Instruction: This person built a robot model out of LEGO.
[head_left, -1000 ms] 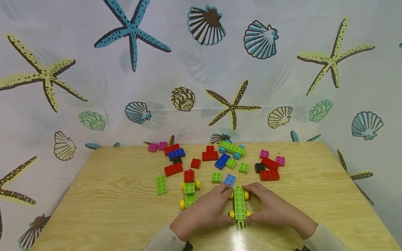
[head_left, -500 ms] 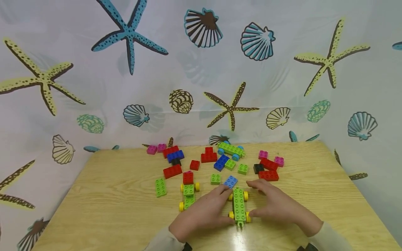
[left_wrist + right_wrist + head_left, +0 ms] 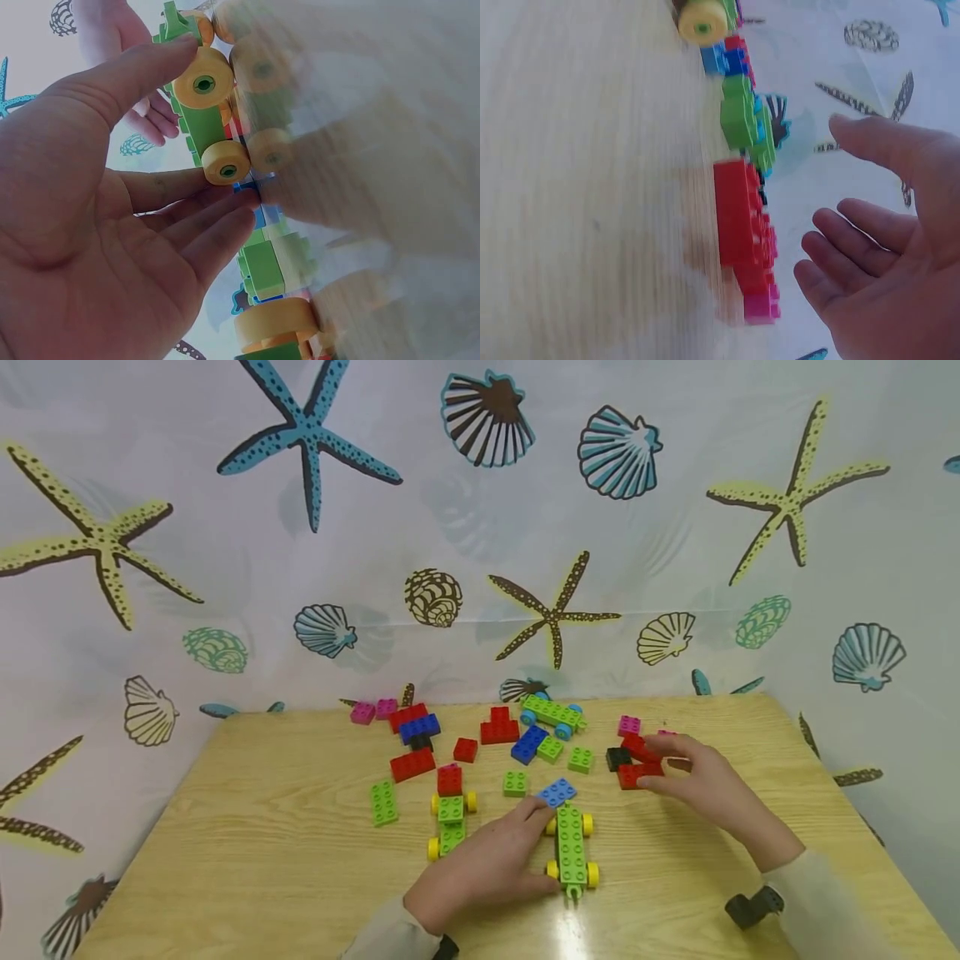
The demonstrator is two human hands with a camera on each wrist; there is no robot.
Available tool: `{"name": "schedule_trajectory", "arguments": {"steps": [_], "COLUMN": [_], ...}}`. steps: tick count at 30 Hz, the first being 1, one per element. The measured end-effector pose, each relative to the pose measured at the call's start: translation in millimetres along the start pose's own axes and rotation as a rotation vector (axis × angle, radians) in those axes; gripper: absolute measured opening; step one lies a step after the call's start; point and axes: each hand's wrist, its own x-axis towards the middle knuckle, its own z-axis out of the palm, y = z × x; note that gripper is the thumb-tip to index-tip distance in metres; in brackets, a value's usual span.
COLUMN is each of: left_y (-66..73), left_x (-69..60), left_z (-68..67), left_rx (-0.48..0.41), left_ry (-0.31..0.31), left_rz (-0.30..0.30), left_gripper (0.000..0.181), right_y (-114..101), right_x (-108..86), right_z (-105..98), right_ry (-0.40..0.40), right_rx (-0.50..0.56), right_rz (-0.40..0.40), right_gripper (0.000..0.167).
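Fingers [image 3: 862, 244] of the right hand [image 3: 714, 787] are spread, thumb well apart from the rest, pinching nothing. The front red brick [image 3: 634, 776] lies just left of the thumb tip, long axis running left-right across the table [image 3: 262, 860]; contact with the thumb, cannot tell. Behind it, the rear red brick [image 3: 639, 747] slants, its right end close to the forefinger; a black brick [image 3: 618, 759] sits just left of that one. Right hand is clearly nearer to this pair. Left hand [image 3: 491, 860] lies along the left side of the green wheeled base [image 3: 571, 847], thumb at the near yellow wheel [image 3: 204, 84], forefinger at the far yellow wheel [image 3: 226, 165], spread rather than wrapped round. Base stands on its wheels, long axis pointing away from the person, red bricks beyond it to the right.
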Motion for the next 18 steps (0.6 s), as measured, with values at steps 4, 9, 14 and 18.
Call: {"name": "schedule_trajectory", "arguments": {"steps": [4, 9, 14, 18], "left_y": [0.2, -0.5, -0.8, -0.9], "left_x": [-0.4, -1.5, -2.7, -3.2], "left_z": [-0.2, 0.2, 1.3, 2.6], "left_rx": [-0.001, -0.009, -0.017, -0.018], "left_ry": [-0.006, -0.016, -0.025, -0.024], "left_rz": [0.001, 0.01, 0.003, -0.001], "left_gripper": [0.097, 0.099, 0.101, 0.101], "right_y": [13.3, 31.1, 42.7, 48.8], "right_x": [9.3, 19.3, 24.8, 29.5], "right_z": [-11.2, -18.7, -20.6, -21.1], "right_ry": [0.069, 0.121, 0.104, 0.102], "right_rx": [0.007, 0.035, 0.039, 0.021], "right_rz": [0.068, 0.127, 0.151, 0.167], "right_gripper": [0.068, 0.069, 0.068, 0.07]}}
